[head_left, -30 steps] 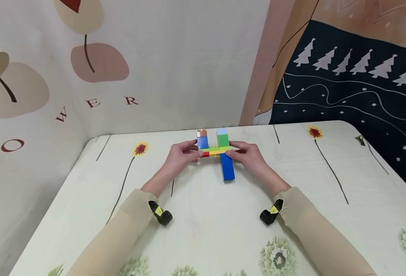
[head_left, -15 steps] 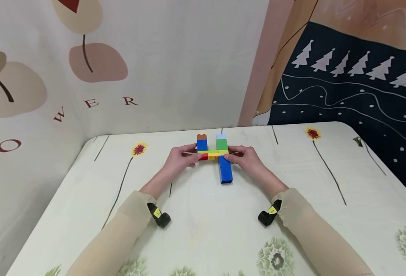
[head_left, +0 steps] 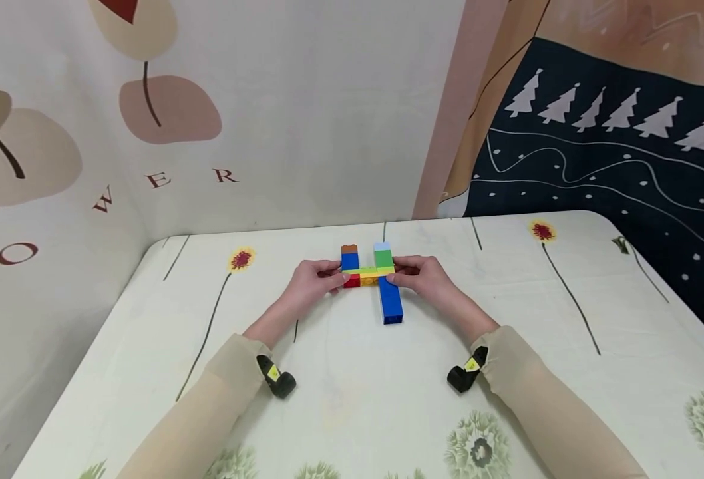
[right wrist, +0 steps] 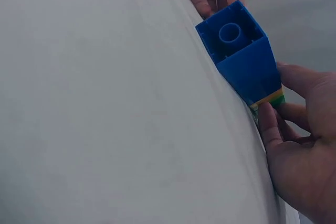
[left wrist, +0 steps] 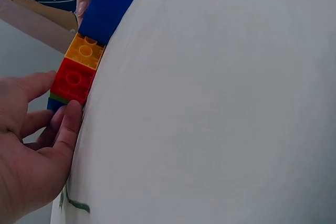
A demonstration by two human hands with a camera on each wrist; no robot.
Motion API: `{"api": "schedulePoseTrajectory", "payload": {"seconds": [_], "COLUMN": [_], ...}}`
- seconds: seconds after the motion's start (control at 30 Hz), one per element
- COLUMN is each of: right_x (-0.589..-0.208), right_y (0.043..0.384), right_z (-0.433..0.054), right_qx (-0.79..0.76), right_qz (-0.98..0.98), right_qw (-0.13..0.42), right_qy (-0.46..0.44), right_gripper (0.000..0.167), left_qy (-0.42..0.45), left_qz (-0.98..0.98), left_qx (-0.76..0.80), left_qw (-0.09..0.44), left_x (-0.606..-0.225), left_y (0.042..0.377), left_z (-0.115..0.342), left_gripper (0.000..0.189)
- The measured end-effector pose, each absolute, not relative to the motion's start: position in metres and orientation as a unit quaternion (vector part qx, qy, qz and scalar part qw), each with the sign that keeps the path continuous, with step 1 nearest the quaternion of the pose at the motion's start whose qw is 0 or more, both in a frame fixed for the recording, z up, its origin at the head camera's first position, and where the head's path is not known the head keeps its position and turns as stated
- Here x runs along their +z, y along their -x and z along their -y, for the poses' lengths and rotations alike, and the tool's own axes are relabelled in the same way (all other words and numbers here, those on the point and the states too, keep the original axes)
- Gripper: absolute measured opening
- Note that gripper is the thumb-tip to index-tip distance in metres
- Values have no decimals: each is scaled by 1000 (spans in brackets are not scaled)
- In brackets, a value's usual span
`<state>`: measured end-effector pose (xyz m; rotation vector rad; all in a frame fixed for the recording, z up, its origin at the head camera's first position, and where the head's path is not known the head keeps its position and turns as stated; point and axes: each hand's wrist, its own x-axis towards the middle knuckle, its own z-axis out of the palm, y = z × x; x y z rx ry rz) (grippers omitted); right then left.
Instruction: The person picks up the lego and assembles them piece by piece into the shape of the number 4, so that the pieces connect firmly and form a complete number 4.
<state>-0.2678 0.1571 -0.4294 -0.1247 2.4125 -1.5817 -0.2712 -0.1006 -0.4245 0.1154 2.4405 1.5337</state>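
Left hand (head_left: 310, 285): fingers pinched on the left end of the brick model (head_left: 371, 275).
Right hand (head_left: 426, 277): clamped on its right end.
Brick model: laid on the table (head_left: 508, 346), between both hands.

The white flower-printed tablecloth (head_left: 358, 392) lies bare on all sides of the multicoloured plastic brick assembly (head_left: 372, 276). Behind it, the cream fabric backdrop (head_left: 304, 133) and the dark tree-patterned cloth (head_left: 597, 153) block passage.
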Motion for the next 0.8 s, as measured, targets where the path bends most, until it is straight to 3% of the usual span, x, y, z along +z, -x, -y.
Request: {"api": "schedulePoseTrajectory", "payload": {"seconds": [0.53,0.8], "right_x": [-428,-425], "right_y": [266,265], "right_z": [-159,-160], "right_qx": [-515,-508], "right_qz": [-845,-847], "right_qw": [138,143], "right_qy": [44,59], "right_gripper": [57,59], "left_qy": [-41,-24], "left_qz": [-849,-856], "left_qx": [510,492], "left_qw": [131,158], "left_x": [-426,-417], "left_y": [273,273], "left_z": [97,101], "left_gripper": [51,53]}}
